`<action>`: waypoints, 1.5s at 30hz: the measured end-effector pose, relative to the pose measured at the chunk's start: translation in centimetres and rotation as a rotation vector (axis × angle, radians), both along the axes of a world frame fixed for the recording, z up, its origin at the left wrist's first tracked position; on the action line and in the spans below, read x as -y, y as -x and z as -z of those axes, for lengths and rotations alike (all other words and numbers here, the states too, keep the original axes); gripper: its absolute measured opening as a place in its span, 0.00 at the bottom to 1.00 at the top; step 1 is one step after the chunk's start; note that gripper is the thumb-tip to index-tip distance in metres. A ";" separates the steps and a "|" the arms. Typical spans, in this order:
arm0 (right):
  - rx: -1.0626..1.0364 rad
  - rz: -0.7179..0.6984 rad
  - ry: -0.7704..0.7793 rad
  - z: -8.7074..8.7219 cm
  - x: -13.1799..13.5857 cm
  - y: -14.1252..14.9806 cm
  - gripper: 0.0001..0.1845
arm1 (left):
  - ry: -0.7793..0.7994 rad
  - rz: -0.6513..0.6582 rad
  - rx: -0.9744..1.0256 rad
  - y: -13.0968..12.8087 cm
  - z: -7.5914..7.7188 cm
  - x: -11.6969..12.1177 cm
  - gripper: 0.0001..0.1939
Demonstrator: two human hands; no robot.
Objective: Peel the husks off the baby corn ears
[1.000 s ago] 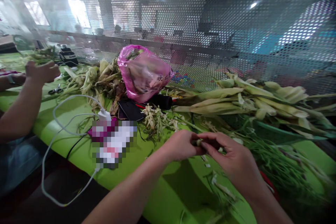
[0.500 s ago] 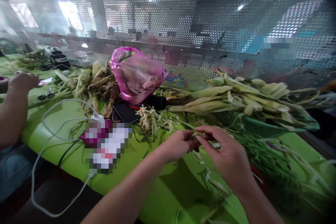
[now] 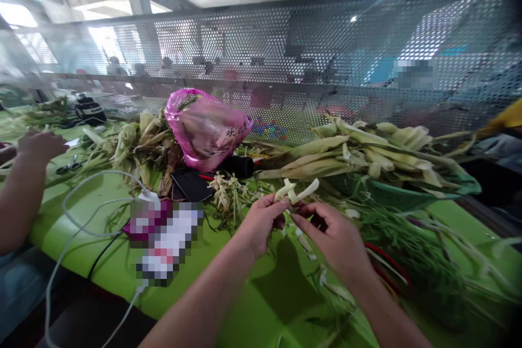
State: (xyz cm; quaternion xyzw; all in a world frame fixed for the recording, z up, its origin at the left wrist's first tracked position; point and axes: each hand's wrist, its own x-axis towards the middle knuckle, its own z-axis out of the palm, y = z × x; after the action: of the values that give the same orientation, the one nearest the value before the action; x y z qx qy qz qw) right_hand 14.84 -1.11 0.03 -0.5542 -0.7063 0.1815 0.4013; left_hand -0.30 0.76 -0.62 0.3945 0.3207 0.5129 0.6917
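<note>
Over the green tabletop (image 3: 281,283), my two hands meet around a small pale folded piece of corn husk (image 3: 290,190), its strips crossing and sticking up. My left hand (image 3: 261,223) pinches its lower left side between thumb and fingers. On the other side, the fingers of my right hand (image 3: 326,228) are closed at its base; the exact grip is partly hidden. Just beyond lies a cluster of small knotted husk pieces (image 3: 228,190). Husk scraps (image 3: 334,288) lie below my right hand.
Corn husks (image 3: 367,147) fill a green basket (image 3: 411,198) at right, near green stringy strands (image 3: 424,250) and a red loop (image 3: 391,263). A pink bag (image 3: 207,130), black phone (image 3: 191,185) and white cable (image 3: 67,212) lie left. A co-worker's hand (image 3: 38,144) is far left, near scissors (image 3: 69,165).
The pale folded strips now rise above my fingers, where a thin strand showed between them before. My hands have turned and shifted slightly left in view. The camera has tilted up a little.
</note>
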 end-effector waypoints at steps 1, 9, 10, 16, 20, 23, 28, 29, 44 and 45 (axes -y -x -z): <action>0.001 -0.002 0.010 0.1 0.0 0.1 0.13 | -0.021 0.008 -0.004 0.0 0.0 0.0 0.19; -0.113 -0.045 0.034 -0.1 0.1 0.4 0.11 | -0.024 0.011 0.029 -0.3 0.4 -0.1 0.18; -0.126 -0.041 0.041 -0.3 0.1 0.4 0.11 | -0.017 0.003 0.023 -0.3 0.3 -0.1 0.18; -0.130 0.005 0.089 -0.8 0.3 0.0 0.12 | -0.082 0.006 -0.031 -0.2 0.0 0.1 0.21; -0.168 -0.012 0.111 -0.8 0.3 -0.1 0.13 | -0.105 -0.010 -0.067 -0.1 -0.1 0.1 0.24; -0.323 -0.020 0.135 -1.0 0.2 -0.2 0.12 | -0.090 -0.035 -0.091 -0.1 -0.2 0.0 0.23; -0.591 -0.031 0.193 -1.2 -0.2 -0.5 0.15 | -0.081 0.009 -0.164 -0.2 -0.5 0.2 0.24; -0.609 -0.017 0.182 -1.1 -0.2 -0.7 0.14 | -0.092 0.030 -0.177 -0.2 -0.5 0.3 0.24; -0.611 0.168 -0.052 -1.3 -0.5 -1.7 0.22 | -0.311 0.065 -0.348 -0.4 -0.3 0.2 0.15; -0.572 0.185 -0.068 -1.5 -0.5 -1.9 0.21 | -0.355 0.057 -0.408 -0.3 -0.1 0.1 0.14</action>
State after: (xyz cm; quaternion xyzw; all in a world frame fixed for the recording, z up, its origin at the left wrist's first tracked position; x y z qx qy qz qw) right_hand 16.73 -0.62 1.55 -0.5287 -0.5169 0.2691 0.6171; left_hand 0.05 0.64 -0.48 0.6136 0.3472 0.4512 0.5472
